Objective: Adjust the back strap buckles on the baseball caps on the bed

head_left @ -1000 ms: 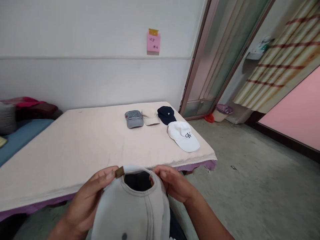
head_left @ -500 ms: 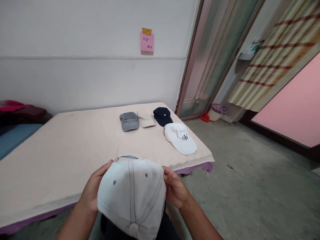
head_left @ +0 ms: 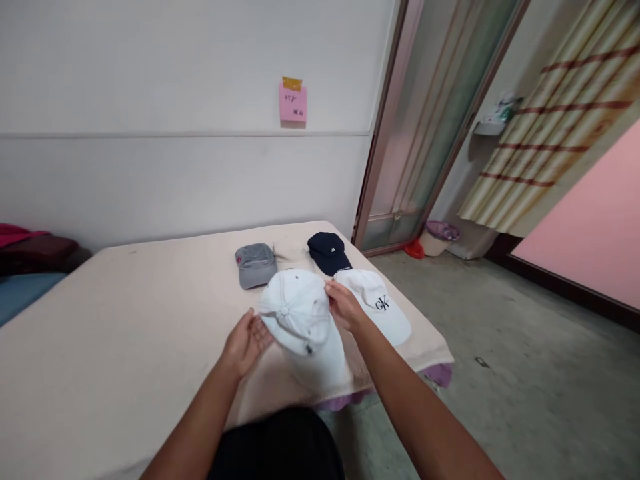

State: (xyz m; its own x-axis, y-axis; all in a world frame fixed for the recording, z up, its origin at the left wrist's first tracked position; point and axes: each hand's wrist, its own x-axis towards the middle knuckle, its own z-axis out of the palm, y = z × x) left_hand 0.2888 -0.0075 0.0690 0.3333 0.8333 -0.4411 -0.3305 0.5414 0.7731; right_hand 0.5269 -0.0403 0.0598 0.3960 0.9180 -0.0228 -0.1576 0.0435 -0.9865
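Note:
Both my hands hold a pale white cap (head_left: 303, 327) over the cream-covered table (head_left: 125, 333). My left hand (head_left: 245, 343) grips its left side and my right hand (head_left: 343, 307) pinches its right side, fingers closed on the fabric. The cap's brim points toward me. Just to its right lies a white cap with a black logo (head_left: 383, 310). Behind it sit a grey cap (head_left: 255, 263), a beige cap (head_left: 293, 250) partly hidden, and a navy cap (head_left: 327, 250).
A pink note (head_left: 293, 102) hangs on the white wall. A glass door (head_left: 425, 127) and a striped curtain (head_left: 550, 120) stand at the right. A purple bin (head_left: 437, 237) sits on the concrete floor. Folded cloth (head_left: 25, 247) lies at the far left.
My hands have carried the pale cap forward from near my body out over the table, beside the logo cap. The cap has turned so its top faces up.

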